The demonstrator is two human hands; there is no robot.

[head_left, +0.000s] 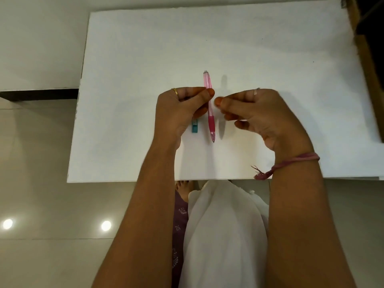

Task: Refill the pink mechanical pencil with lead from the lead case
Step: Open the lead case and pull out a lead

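White table [270, 48] over pale tiled floor [37, 152]. Left hand [178, 109]: thumb and fingers pinched on the pink mechanical pencil [209, 107] mid-barrel, held above the table, tip pointing toward the person, cap end away. Right hand [259, 117]: fingertips pressed together just right of the pencil barrel, not touching it; possibly pinching a lead, too thin to see. Teal lead case [195, 127] flat on the table, below the left fingers, partly hidden by the palm. Pink thread band [295, 161] on right wrist, rings on both hands.
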